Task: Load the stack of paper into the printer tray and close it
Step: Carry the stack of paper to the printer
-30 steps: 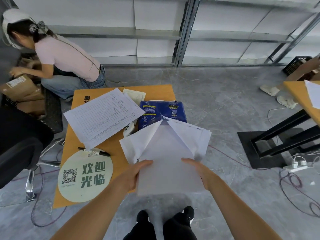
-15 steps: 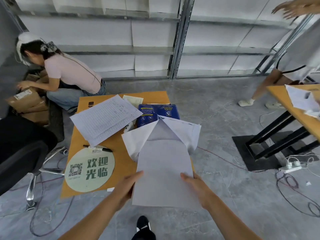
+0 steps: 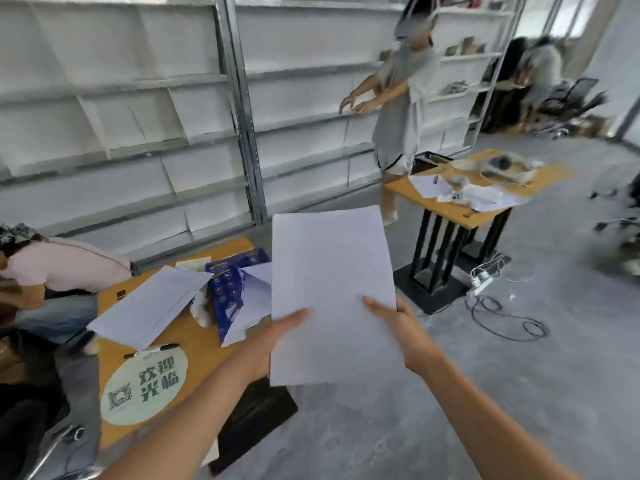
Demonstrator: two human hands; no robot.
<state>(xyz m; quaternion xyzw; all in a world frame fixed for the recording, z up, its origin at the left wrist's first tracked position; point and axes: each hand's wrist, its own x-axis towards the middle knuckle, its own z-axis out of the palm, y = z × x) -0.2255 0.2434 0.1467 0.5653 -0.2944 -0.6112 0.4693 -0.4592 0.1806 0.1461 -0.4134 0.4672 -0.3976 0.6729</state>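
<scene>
I hold a white stack of paper [image 3: 332, 292] in front of me, lifted off the table and over the floor. My left hand [image 3: 273, 344] grips its lower left edge with the thumb on top. My right hand [image 3: 398, 327] grips its right edge the same way. The torn blue paper wrapper [image 3: 230, 292] lies open on the low wooden table [image 3: 194, 344] to my left. On a second wooden table [image 3: 485, 202] at the right sits a blurred white device [image 3: 507, 168], possibly the printer; I cannot tell its tray.
A printed sheet [image 3: 149, 306], a marker [image 3: 152, 351] and a round green sign [image 3: 145, 389] lie on the near table. One person [image 3: 52, 268] crouches at left, another [image 3: 401, 109] stands by the white shelving [image 3: 138, 116]. Cables and a power strip [image 3: 485, 282] lie on the floor.
Both hands lifted the stack out of the wrapper and off the near table. My view swung up and to the right, bringing the second table and the standing person into sight.
</scene>
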